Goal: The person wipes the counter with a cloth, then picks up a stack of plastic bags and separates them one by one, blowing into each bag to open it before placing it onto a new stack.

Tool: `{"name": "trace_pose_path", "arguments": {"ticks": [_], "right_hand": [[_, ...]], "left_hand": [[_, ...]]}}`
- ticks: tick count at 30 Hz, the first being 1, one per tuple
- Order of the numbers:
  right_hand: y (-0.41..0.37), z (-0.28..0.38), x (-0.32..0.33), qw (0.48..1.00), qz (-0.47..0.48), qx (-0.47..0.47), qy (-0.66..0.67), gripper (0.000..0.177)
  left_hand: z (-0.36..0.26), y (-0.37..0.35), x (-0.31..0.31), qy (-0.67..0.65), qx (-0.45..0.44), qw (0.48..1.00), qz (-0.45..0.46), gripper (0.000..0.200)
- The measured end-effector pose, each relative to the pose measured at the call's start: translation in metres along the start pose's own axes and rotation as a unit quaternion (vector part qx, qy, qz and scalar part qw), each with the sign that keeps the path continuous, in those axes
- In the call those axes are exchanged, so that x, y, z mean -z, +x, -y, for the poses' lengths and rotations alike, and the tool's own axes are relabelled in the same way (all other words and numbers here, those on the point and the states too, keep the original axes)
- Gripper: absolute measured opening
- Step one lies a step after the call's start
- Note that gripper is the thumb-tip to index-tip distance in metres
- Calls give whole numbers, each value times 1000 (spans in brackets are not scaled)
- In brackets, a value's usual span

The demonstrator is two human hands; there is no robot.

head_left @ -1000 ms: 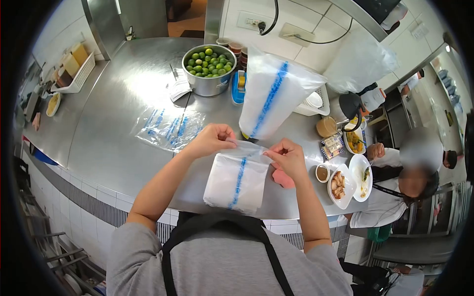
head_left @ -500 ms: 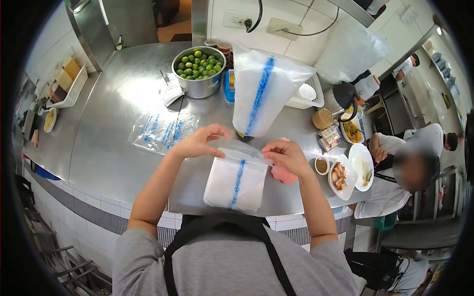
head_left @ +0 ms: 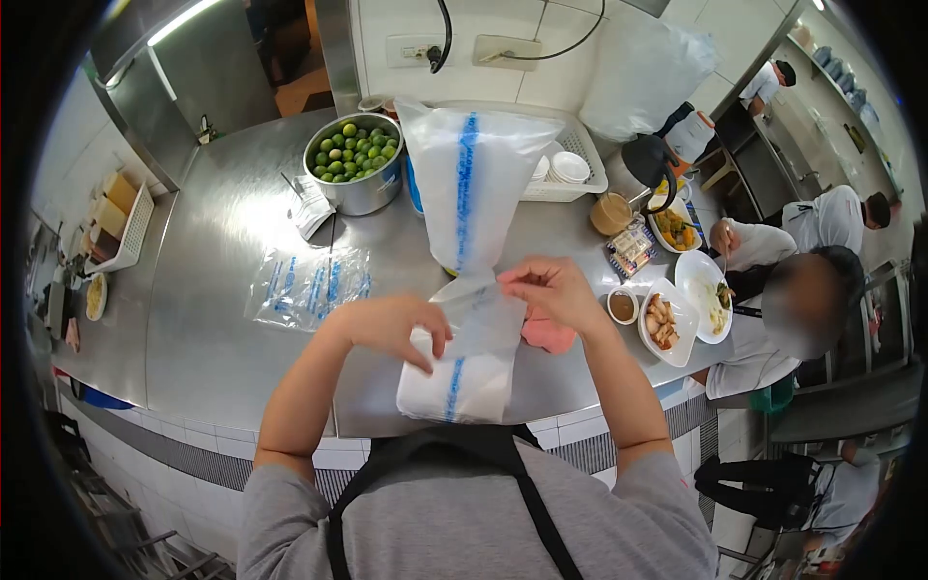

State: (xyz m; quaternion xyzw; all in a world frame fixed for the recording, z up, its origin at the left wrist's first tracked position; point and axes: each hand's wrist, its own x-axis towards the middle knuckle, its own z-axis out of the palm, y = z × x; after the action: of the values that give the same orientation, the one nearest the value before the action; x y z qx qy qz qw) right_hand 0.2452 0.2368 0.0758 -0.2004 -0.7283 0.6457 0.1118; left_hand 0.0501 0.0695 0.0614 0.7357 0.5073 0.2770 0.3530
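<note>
A stack of white plastic bags with a blue printed stripe (head_left: pixel 452 391) lies on the steel counter in front of me. One thin bag (head_left: pixel 480 304) is raised above the stack, its upper edge pinched in my right hand (head_left: pixel 549 292). My left hand (head_left: pixel 398 331) hovers over the stack's left side, fingers apart and holding nothing. Behind the stack stands a larger translucent bag with a blue stripe (head_left: pixel 469 184). A pink object (head_left: pixel 548 333) rests on the counter beneath my right hand.
A pot of green limes (head_left: pixel 353 159) stands back left, near flat clear bags (head_left: pixel 309 285). At right are a sauce cup (head_left: pixel 622 306), a bowl of meat pieces (head_left: pixel 669 324), a plate (head_left: pixel 703 295) and a jug (head_left: pixel 643 172). A person (head_left: pixel 759 333) sits beside them.
My right hand has lifted a bag upward from the stack. My left hand has moved down, away from the stack's top edge, and its fingers are spread. The camera view has shifted.
</note>
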Motion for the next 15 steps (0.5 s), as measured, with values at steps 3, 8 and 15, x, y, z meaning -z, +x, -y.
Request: {"name": "trace_pose_path", "arguments": {"ticks": [3, 8, 15], "right_hand": [[7, 18, -6, 997, -22, 75, -21, 9], [18, 37, -12, 928, 18, 321, -188, 11], [14, 53, 15, 979, -53, 185, -62, 13]], "left_hand": [[-35, 3, 13, -2, 24, 1000, -2, 16], [-62, 43, 21, 67, -55, 955, -284, 27], [-46, 30, 61, -109, 8, 971, -214, 17]]}}
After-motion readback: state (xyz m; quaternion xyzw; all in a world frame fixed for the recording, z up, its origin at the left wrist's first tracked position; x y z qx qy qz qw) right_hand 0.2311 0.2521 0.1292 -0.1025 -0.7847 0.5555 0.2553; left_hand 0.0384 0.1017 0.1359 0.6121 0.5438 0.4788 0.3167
